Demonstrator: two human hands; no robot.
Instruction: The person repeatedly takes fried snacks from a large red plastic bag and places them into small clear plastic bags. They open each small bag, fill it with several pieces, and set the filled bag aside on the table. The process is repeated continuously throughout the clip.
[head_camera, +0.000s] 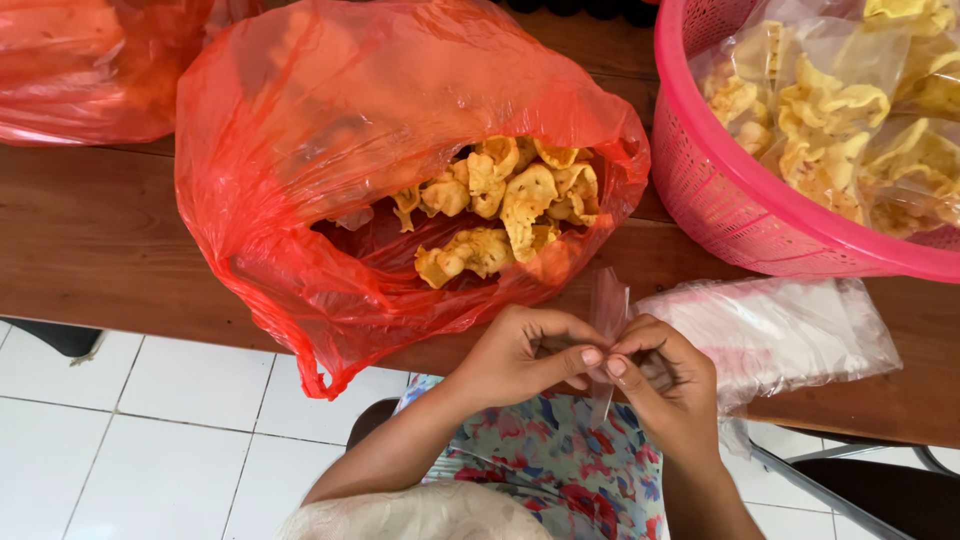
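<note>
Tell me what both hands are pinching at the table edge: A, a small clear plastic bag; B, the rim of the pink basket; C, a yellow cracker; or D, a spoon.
A: the left hand and the right hand meet fingertip to fingertip on a small clear plastic bag, held upright just in front of the open red bag of crackers.

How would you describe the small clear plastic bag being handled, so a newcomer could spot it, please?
Start at the large open red plastic bag of yellow crackers on the brown wooden table. Below its mouth, both hands pinch a small empty clear plastic bag, upright, unlike the flat stack of clear bags beside it.
</note>
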